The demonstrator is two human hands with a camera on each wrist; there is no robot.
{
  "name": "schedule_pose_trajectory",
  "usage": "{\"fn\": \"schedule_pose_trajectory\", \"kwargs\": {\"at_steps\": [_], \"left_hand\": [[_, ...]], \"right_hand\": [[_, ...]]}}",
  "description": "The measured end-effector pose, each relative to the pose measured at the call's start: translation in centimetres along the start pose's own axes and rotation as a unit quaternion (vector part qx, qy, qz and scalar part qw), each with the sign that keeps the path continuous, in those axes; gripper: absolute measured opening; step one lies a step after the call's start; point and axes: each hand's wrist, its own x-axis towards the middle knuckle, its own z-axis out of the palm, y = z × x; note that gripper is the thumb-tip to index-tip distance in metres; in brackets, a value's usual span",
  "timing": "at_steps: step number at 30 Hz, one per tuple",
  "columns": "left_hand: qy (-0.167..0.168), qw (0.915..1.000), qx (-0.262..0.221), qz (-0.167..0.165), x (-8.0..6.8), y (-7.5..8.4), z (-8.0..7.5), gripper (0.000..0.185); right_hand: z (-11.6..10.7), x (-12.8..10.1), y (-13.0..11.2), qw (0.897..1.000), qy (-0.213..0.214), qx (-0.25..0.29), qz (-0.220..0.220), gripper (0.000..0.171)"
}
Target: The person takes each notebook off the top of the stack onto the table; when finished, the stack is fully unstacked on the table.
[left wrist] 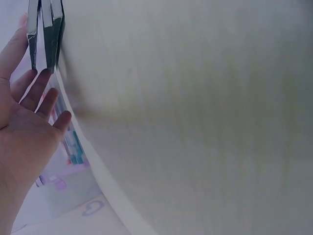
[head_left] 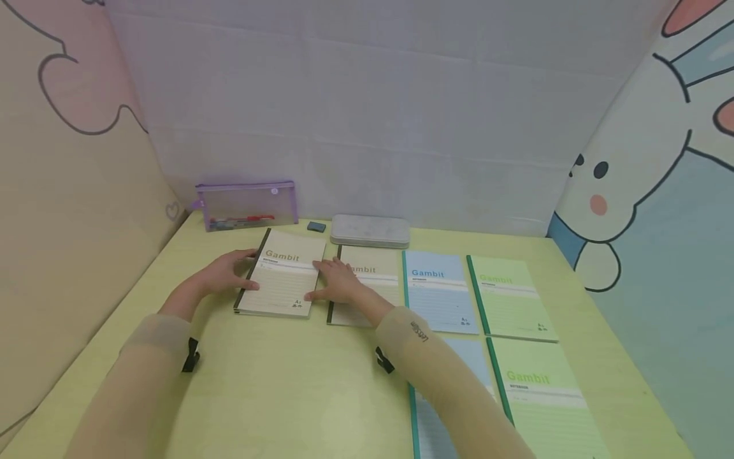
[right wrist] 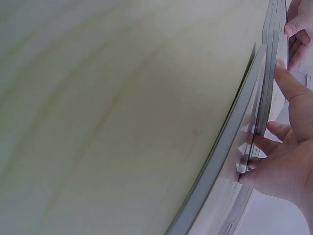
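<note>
Left of the frame's centre, on the yellow-green table (head_left: 287,376), a stack of beige notebooks (head_left: 283,280) lies between the left hand (head_left: 226,273) and right hand (head_left: 338,284), both with straight fingers pressed flat against opposite edges, seemingly to square it.

I wore thin, close-fitting beige sleeves on both arms, each ending at the wrist and leaving my left hand (head_left: 226,273) and right hand (head_left: 338,280) bare. A small black clip or strap showed under each forearm. My right sleeve (head_left: 436,370) carried a short line of dark lettering, too small to read.
</note>
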Motion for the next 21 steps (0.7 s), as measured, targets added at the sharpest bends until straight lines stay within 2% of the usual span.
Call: {"fn": "schedule_pose_trajectory", "kwargs": {"at_steps": [8, 15, 21], "left_hand": [[0.022, 0.9993, -0.029, 0.011, -0.5, 0.5, -0.3, 0.095], [0.040, 0.9984, -0.035, 0.020, -0.6, 1.6, -0.6, 0.087], [0.056, 0.9978, -0.023, 0.027, -0.9, 3.3, -1.0, 0.082]], "right_hand": [[-0.2, 0.2, 0.2, 1.000, 0.004, 0.013, -0.012, 0.091], [-0.8, -0.1, 0.4, 0.997, 0.004, 0.077, -0.009, 0.088], [-2.0, -0.9, 0.8, 0.990, 0.032, 0.140, -0.001, 0.082]]}}
